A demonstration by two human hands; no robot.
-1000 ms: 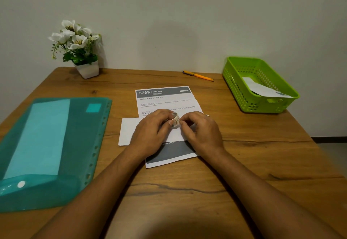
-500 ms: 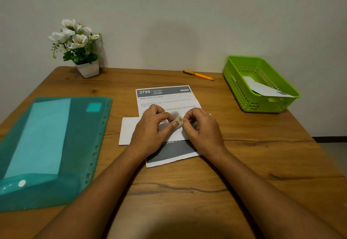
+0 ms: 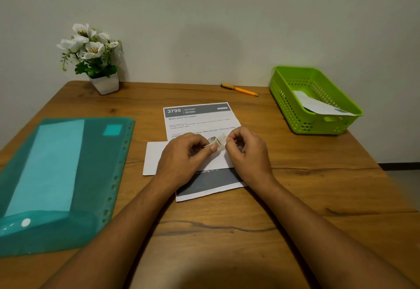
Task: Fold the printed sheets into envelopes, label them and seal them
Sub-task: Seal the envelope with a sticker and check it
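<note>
- Left hand [image 3: 181, 157] holds a small tape roll [image 3: 214, 143] just above the printed sheet [image 3: 200, 118], fingers curled round it.
- Right hand [image 3: 247, 152] is at the roll's right side with fingers pinched on it, probably on the loose tape end; too small to confirm.
- Sheet lies flat mid-table [image 3: 227, 232], its "3799 KITCHEN" header at the far end. A white envelope [image 3: 153, 159] lies across it under both hands.
- Green basket [image 3: 318, 127] sits far right with a folded paper [image 3: 318, 105] inside; orange pen [image 3: 241, 89] by the wall; teal folder [image 3: 56, 175] at left; flower pot [image 3: 104, 84] in the far-left corner.
</note>
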